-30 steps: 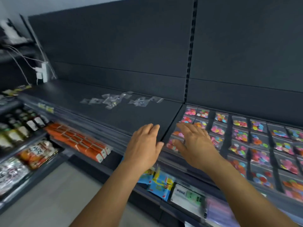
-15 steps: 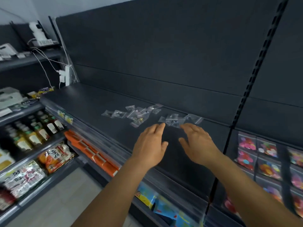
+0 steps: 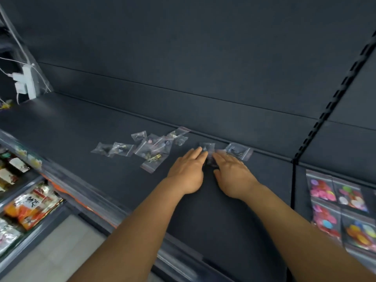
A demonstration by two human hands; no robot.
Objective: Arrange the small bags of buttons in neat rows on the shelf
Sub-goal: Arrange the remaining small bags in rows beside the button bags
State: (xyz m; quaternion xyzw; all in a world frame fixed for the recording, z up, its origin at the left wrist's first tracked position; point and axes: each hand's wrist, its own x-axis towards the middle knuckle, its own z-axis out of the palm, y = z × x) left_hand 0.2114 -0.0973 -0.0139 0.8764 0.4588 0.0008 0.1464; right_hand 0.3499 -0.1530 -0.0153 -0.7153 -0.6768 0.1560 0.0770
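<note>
Between both hands' fingers [image 3: 200, 152]: small bag [image 3: 209, 154]

We count two hands, four bags of coloured buttons [image 3: 338, 208] in full view, and roughly ten clear bags [image 3: 151, 147] (overlapping, hard to separate).

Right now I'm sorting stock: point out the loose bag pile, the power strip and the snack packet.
Loose bag pile [image 3: 151, 148], head view, middle bags.
Power strip [image 3: 27, 81], head view, white body.
Snack packet [image 3: 33, 206], head view, orange front.

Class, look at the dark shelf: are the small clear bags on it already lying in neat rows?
No. The small clear bags lie in a loose, overlapping scatter on the dark shelf, tilted at different angles.
</note>
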